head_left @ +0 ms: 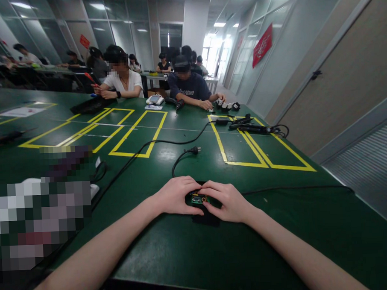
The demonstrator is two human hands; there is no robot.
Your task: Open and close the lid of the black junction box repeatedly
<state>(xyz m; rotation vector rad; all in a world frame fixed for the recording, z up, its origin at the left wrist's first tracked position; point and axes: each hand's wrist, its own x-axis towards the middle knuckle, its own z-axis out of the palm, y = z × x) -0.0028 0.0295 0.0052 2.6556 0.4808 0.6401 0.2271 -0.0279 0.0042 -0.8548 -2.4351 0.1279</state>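
A small green circuit board [196, 200] with a copper coil and other parts lies low over the table, framed by my two hands. My left hand [176, 197] curves round its left side, thumb at the near edge and fingers at the far edge. From the right, my right hand [229, 202] grips it with thumb and fingertips. Dark material, perhaps a casing, shows behind the board, and a flat black piece [205, 218] lies under my hands. A black cord with a plug [195, 150] runs out beyond my left hand. Another black cable [294, 187] leads off to the right.
Yellow tape rectangles [149, 155] mark the green table [160, 257]. A long black cable [167, 142] crosses it. Black tools and cords [248, 126] lie at the right, a power drill [179, 104] farther back. Two people sit opposite. A pixelated area covers the left.
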